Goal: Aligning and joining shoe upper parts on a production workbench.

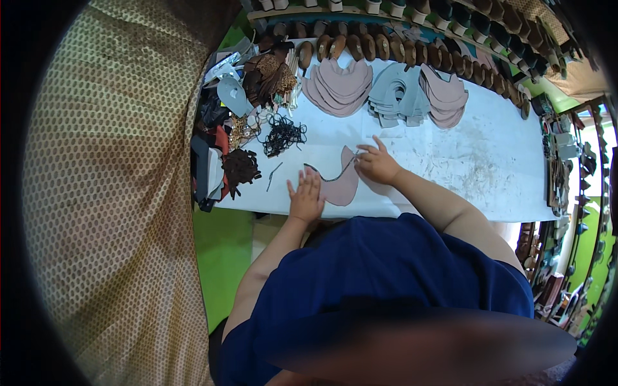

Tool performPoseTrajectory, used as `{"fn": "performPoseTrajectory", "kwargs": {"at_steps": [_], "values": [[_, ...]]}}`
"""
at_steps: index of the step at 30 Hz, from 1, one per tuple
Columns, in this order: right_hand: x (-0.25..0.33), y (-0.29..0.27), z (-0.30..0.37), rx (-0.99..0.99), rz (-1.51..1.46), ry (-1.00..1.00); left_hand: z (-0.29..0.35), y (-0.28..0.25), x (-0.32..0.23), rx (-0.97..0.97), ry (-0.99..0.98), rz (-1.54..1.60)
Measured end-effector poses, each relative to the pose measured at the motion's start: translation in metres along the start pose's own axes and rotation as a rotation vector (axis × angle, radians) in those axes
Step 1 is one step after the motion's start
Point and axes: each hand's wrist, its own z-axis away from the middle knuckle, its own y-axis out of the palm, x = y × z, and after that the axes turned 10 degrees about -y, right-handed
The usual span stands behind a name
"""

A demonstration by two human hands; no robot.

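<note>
A curved pinkish shoe-upper piece (341, 190) lies on the white-covered table in front of me. A thin dark strip (331, 179) follows its inner curve. My left hand (307, 195) rests flat on the left end of the piece, fingers stretched out. At the piece's right tip, my right hand (378, 162) pinches the strip's end between thumb and forefinger, with another finger raised; the pinch itself is small in view. Left of the piece are a couple of loose dark strips (274, 175) and a tangled heap of black strips (283, 135).
Stacks of pink pieces (338, 90) and grey pieces (399, 96) lie toward the far edge, before a row of brown shoe lasts (367, 47). Brown scraps (241, 170) crowd the left end. A patterned curtain (116, 193) hangs left; shelves (566, 167) stand right.
</note>
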Motion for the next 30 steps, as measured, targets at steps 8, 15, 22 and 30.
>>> {"fn": "performPoseTrajectory", "kwargs": {"at_steps": [8, 15, 22, 30], "values": [[0.032, 0.010, 0.026, -0.066, -0.161, -0.286, -0.009, -0.033, -0.003, -0.081, -0.292, 0.142], [0.050, 0.012, 0.018, -0.127, -0.207, -0.254, -0.036, -0.030, -0.008, -0.033, -0.600, 0.372], [0.093, 0.024, -0.001, -0.218, -0.273, -0.217, -0.060, -0.057, -0.001, 0.004, -0.556, 0.320], [0.066, 0.027, 0.013, -0.209, -0.208, 0.307, -0.033, -0.034, -0.014, -0.081, -0.003, 0.083]]}}
